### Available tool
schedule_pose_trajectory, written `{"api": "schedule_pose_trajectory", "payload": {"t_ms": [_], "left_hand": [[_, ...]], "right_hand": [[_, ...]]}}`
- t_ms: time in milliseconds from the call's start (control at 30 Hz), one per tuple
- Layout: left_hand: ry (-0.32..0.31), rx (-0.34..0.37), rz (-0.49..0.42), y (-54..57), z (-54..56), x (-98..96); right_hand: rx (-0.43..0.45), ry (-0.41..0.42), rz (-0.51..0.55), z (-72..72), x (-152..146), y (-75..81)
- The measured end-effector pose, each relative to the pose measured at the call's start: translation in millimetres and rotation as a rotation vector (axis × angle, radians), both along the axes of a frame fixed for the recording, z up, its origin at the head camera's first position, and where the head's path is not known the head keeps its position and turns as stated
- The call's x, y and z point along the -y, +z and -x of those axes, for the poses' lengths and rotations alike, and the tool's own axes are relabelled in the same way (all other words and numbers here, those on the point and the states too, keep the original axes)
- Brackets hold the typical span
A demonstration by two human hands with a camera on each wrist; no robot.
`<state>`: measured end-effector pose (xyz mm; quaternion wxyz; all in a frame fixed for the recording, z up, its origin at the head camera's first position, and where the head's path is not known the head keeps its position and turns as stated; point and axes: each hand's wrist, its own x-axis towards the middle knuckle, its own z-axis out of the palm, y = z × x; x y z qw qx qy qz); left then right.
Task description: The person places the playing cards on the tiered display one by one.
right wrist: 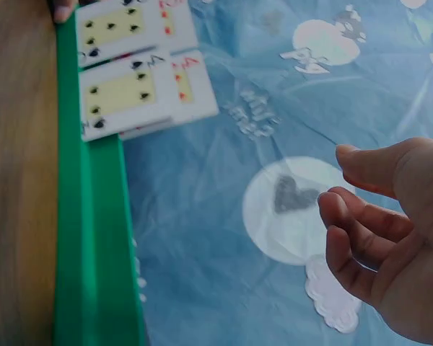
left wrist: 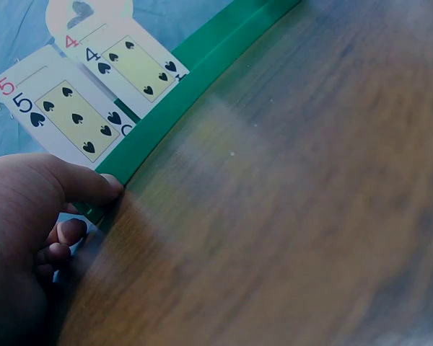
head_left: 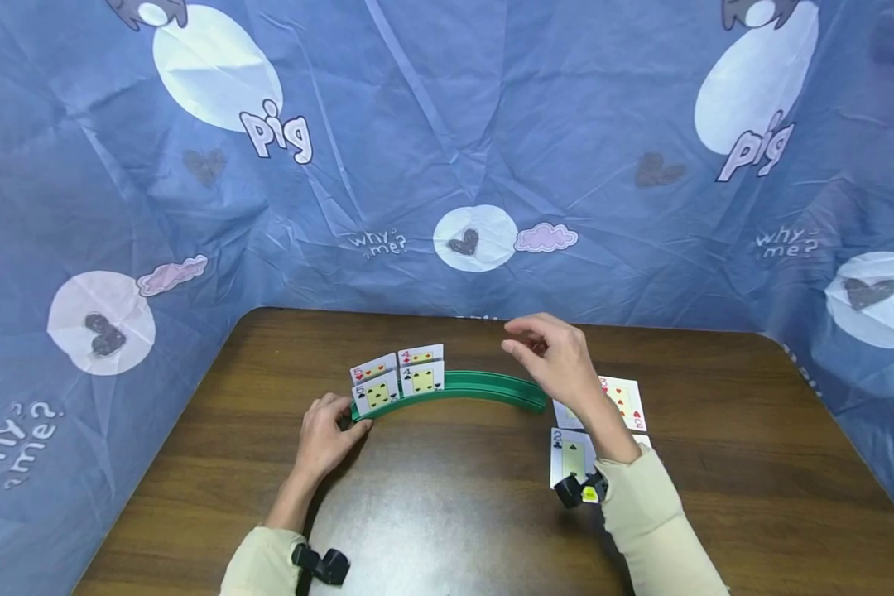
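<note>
A curved green card holder (head_left: 484, 384) lies on the table. At its left end, my left hand (head_left: 326, 439) grips it, thumb on the front wall and fingers behind in the left wrist view. Standing in the holder near that hand are the five of spades (left wrist: 76, 115) and the four of spades (left wrist: 138, 68). Behind them, a red five (head_left: 373, 369) and a red four (head_left: 420, 355) stick up. My right hand (head_left: 555, 360) hovers above the holder's right end, fingers loosely bent. Nothing shows between its fingers in the right wrist view (right wrist: 390, 223).
Face-up cards lie on the wooden table (head_left: 454, 530) at the right: a two of clubs (head_left: 570, 455), a hearts card (head_left: 626, 401) and others partly hidden under my right forearm. A blue printed cloth (head_left: 387, 165) hangs behind the table's far edge.
</note>
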<state>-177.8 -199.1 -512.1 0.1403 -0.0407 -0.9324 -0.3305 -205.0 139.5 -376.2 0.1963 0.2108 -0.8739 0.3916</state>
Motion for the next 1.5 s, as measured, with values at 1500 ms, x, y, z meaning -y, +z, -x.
{"api": "schedule_pose_trajectory", "payload": {"t_ms": [1500], "left_hand": [[0.0,0.016,0.008,1.0,-0.6,0.0]], "right_hand": [[0.15,-0.29,-0.21,-18.3,-136.8,-55.8]]}}
